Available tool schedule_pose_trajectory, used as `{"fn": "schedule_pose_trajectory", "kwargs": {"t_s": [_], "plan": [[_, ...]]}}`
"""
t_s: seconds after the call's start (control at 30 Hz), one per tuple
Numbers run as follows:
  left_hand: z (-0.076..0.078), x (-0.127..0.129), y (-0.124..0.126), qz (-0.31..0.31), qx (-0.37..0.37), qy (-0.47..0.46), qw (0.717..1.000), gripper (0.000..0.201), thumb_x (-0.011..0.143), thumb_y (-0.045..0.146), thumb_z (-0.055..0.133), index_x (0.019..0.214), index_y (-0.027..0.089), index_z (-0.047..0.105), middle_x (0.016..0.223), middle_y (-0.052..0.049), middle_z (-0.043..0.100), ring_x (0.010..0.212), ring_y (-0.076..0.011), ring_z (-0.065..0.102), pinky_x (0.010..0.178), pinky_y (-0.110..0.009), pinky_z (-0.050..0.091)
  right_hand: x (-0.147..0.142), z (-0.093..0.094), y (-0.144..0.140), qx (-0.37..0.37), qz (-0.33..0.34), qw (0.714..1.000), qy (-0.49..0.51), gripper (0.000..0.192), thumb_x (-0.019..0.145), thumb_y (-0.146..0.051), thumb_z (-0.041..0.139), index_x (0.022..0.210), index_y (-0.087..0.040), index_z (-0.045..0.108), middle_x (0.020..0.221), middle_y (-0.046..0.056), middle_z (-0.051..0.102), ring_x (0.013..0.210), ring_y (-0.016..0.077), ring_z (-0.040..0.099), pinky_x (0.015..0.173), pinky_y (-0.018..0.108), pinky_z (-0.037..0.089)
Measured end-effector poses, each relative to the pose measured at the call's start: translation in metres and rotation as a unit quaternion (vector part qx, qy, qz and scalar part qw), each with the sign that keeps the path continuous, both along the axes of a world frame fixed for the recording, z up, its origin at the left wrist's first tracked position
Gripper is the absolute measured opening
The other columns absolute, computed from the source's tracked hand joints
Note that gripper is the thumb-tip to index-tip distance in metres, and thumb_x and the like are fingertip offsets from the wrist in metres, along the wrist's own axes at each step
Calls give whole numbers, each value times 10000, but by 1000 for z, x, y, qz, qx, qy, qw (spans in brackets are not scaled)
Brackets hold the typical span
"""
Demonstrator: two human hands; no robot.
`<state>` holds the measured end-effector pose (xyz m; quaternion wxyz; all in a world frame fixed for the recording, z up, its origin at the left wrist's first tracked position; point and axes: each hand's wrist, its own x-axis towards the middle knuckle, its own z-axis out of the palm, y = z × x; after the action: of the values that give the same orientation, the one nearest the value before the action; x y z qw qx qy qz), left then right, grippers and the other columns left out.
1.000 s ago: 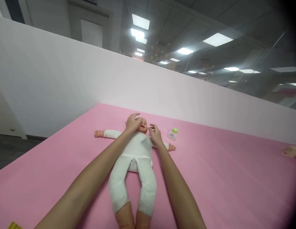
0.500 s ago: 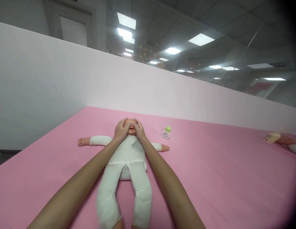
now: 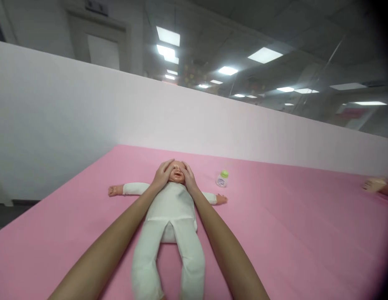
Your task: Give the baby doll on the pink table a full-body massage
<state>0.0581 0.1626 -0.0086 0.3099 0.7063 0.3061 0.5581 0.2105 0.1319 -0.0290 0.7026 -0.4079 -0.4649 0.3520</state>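
A baby doll with a white cloth body lies on its back on the pink surface, arms stretched out to the sides. My left hand rests along the left side of its head, fingers extended and the thumb by the cheek. On the opposite side my right hand lies against the head in the same way. The doll's nose and mouth show between my thumbs. Its lower legs run out of the picture at the bottom.
A small clear bottle with a green cap stands right of the doll's head. The pink table cover meets a white low wall at the back. A blurred cream and brown object lies at the far right edge.
My thumbs have slid outward from the middle of the doll's face to its sides, uncovering more of it. The whole view has shifted slightly down and to the right.
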Motion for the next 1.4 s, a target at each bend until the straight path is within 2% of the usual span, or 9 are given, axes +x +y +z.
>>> {"fn": "schedule_pose_trajectory", "kwargs": {"t_s": [0.2,0.5,0.87,1.17,1.27,1.4], "plan": [[-10,-12,6,-53,-74,-58,994,541,911,505,610,1347,190,672,1466,-102,607,1393,-267,535,1221,-404,377,-1,-9,6,3,9,1000,24,543,798,-510,697,1271,-243,700,1338,56,702,1305,274,599,1079,386,503],[-13,-13,5,-55,-108,-91,988,526,889,512,657,1314,204,691,1457,-100,615,1391,-278,538,1211,-405,387,2,-13,6,-14,3,998,57,480,772,-523,702,1166,-254,748,1176,54,766,1193,296,672,984,423,571],[-10,-12,2,-60,-144,-83,984,563,896,566,655,1308,182,650,1431,-123,623,1369,-292,545,1190,-415,390,4,-16,7,-22,24,998,45,512,784,-539,738,1196,-237,712,1251,49,737,1208,265,657,1031,386,532],[-7,-6,-2,-74,-165,-96,979,529,845,516,696,1242,184,587,1243,-113,688,1185,-267,654,1018,-374,523,7,-15,4,-16,67,996,53,547,789,-495,753,1271,-252,665,1292,43,709,1201,260,655,1019,389,536],[-5,-2,-2,-78,-157,-93,980,474,839,457,687,1227,198,608,1280,-95,678,1217,-259,636,1036,-362,516,9,-13,3,-15,66,997,48,530,794,-495,737,1262,-254,675,1306,41,699,1218,260,641,1042,391,519],[2,0,-3,-93,-125,-78,985,408,858,378,634,1231,220,687,1407,-70,641,1341,-255,565,1144,-355,442,9,-11,5,-22,57,997,49,515,793,-508,721,1239,-253,687,1317,38,688,1280,260,597,1102,389,473]]}}
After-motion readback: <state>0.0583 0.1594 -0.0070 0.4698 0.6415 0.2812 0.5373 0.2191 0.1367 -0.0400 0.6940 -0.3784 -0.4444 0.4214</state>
